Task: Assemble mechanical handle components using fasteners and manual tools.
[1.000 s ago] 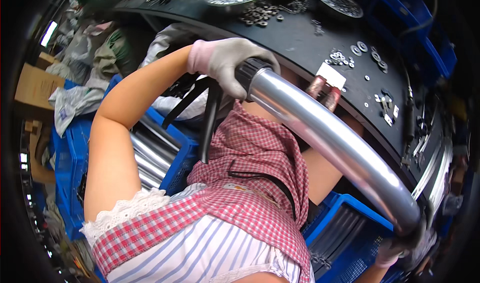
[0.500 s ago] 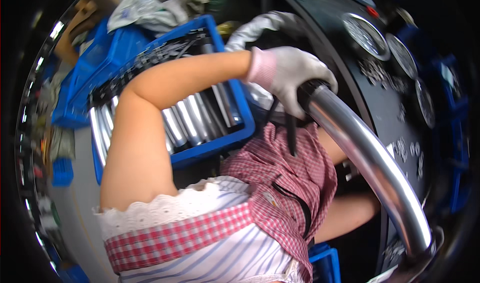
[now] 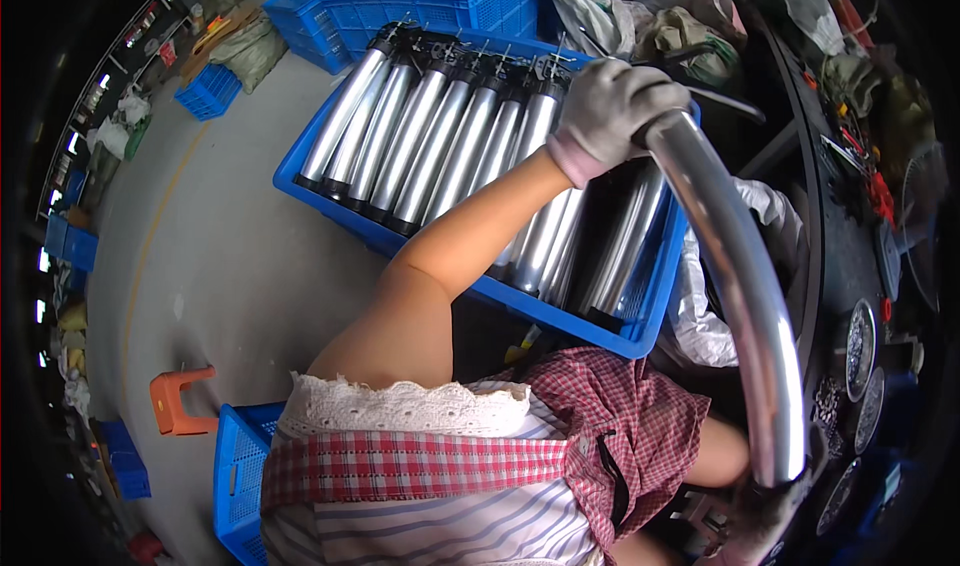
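Note:
My left hand (image 3: 610,106), in a light glove, is shut on the upper end of a long shiny metal tube (image 3: 745,286). The tube runs down the right side of the view to my right hand (image 3: 752,522), gloved and only partly visible at the lower edge, which grips its lower end. The tube's upper end hangs over a blue crate (image 3: 330,201) on the floor. Several similar silver tubes (image 3: 440,151) with dark end caps lie side by side in that crate. My left forearm crosses above them.
A dark worktable (image 3: 850,256) with round metal discs (image 3: 860,341) curves along the right. Plastic bags and cloth (image 3: 700,26) lie behind the crate. More blue crates (image 3: 235,476) and an orange stool (image 3: 178,401) stand on the grey floor at left.
My view has swung left from the worktable to the floor crate. Both hands have carried the tube along, so its upper end now hangs over the crate of tubes.

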Tool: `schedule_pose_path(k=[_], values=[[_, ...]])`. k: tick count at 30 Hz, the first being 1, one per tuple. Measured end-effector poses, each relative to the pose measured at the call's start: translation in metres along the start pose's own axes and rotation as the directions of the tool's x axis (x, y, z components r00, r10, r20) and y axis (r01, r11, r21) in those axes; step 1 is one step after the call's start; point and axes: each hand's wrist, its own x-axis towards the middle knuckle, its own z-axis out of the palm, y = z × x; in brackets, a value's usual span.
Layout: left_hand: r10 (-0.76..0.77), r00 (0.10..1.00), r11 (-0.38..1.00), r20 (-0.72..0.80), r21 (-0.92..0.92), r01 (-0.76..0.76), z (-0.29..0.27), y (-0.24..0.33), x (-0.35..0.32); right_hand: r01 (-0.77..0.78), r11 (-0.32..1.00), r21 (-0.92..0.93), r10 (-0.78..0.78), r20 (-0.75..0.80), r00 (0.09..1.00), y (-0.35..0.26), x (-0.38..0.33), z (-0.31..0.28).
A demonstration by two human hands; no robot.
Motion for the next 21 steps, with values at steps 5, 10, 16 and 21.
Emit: schedule_pose_path(k=[5, 10, 16, 21], values=[[-0.86, 0.498, 0.246, 0.114, -0.761, 0.6, -0.039, -0.015, -0.025, 0.276, 0.949, 0.151, -0.296, 0.124, 0.947, 0.013, 0.037, 0.155], [-0.858, 0.144, -0.294, 0.494, -0.7, 0.651, -0.043, -0.059, -0.084, 0.7, 0.642, -0.313, -0.605, 0.354, 0.713, 0.024, 0.073, 0.26], [-0.854, 0.317, 0.218, 0.412, -0.27, 0.938, -0.127, -0.212, -0.126, 0.792, 0.543, -0.28, -0.603, 0.526, 0.6, 0.052, 0.087, 0.218], [-0.827, 0.313, 0.367, 0.467, 0.028, 0.93, -0.165, -0.313, -0.148, 0.469, 0.765, -0.442, -0.388, 0.265, 0.883, 0.086, 0.081, 0.163]])
